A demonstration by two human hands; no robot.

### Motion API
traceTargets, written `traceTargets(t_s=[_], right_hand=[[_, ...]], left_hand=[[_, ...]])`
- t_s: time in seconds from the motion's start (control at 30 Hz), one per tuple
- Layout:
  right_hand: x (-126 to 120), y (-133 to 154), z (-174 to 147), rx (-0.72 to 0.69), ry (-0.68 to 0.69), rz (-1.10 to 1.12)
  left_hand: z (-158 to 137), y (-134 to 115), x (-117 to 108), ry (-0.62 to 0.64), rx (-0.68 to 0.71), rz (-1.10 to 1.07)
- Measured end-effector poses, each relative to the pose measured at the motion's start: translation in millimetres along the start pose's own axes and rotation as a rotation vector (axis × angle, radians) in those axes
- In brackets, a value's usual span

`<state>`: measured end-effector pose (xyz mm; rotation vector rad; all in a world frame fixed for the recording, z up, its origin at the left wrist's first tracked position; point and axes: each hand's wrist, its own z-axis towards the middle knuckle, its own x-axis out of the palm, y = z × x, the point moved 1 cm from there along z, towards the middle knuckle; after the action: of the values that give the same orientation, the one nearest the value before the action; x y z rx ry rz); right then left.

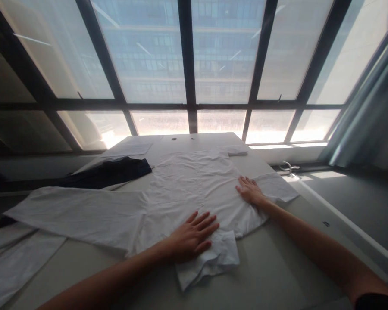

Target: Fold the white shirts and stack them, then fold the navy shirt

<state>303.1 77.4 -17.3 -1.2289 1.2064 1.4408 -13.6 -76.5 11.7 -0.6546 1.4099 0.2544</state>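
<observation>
A white long-sleeved shirt (pixel 184 185) lies spread across a white table (pixel 261 267), with light creases over its body. One sleeve (pixel 90 215) stretches out to the left, past the table's edge. Near the collar (pixel 216 254), which points toward me, my left hand (pixel 194 237) rests flat with its fingers spread. My right hand (pixel 249 190) also lies flat on the shirt, farther off and to the right, close to where the other sleeve (pixel 274 186) begins. Neither hand grips the cloth.
Dark folded cloth (pixel 116 172) lies at the table's left, above the sleeve. More white fabric (pixel 22 258) hangs at the lower left, and a white piece (pixel 129 148) lies at the far left. Beyond stand large windows (pixel 155 51) and a grey-blue curtain (pixel 368 116). A pale cable (pixel 290 167) sits behind the table's right side.
</observation>
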Motion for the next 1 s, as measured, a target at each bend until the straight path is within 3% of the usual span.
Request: traceTargets(t_s=[0.17, 0.3, 0.43, 0.57, 0.67, 0.77, 1.0], right_hand=[[0.8, -24.7, 9.2, -0.007, -0.036, -0.024], [-4.1, -15.7, 3.3, 0.006, -0.161, -0.036], [-11.3, 37.4, -24.9, -0.106, -0.242, 0.055], [-5.1, 108.3, -62.7, -0.442, -0.081, 0.186], [1.1, 128.6, -75.5, -0.508, 0.011, 0.217], [3.4, 114.3, -74.1, -0.433, 0.026, 0.177], [3.9, 43.2, -63.1, -0.201, -0.005, 0.07]], left_hand=[[0.0, -1.5, -0.5, -0.007, 0.005, -0.007], [-0.9, -4.9, -4.4, -0.009, -0.008, -0.033], [0.0, -9.7, -12.6, 0.008, 0.018, -0.077], [3.1, -12.8, -19.8, 0.043, 0.091, -0.113], [4.4, -12.2, -21.1, 0.044, 0.096, -0.118], [4.2, -10.1, -18.8, 0.057, 0.098, -0.122], [3.7, -8.6, -15.3, 0.051, 0.097, -0.132]])
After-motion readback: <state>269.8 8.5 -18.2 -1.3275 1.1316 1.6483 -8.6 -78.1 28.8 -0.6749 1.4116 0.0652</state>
